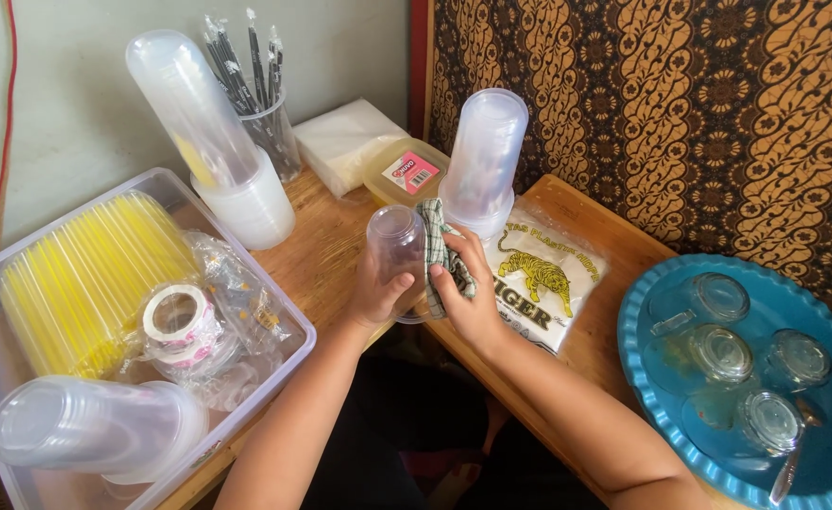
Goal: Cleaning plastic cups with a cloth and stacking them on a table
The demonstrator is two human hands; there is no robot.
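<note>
A wooden worktop (326,250) is crowded around the hands. At the left sits a clear plastic bin (288,364) holding a bundle of yellow straws (85,279), a roll of tape (175,316) and a lying stack of clear cups (85,430). Behind it a tall leaning stack of cups (199,123) stands beside a cup of dark pens (260,94). Another upturned cup stack (485,156) rises just behind the hands, close enough to crowd them. At the right a blue tray (643,378) carries four upturned glass mugs (718,354).

The left hand (373,288) wraps its fingers (388,283) around a clear plastic cup (397,246), held upside down above the worktop's front edge. The right hand (468,293) has its fingers closed on a green checked cloth (440,250), pressed against the cup's side.

A flat white plastic packet (543,279) with a yellow tiger picture lies under the right hand. A yellowish lidded tub (402,175) with a pink label sits at the back, next to a white stack of napkins (345,142).
</note>
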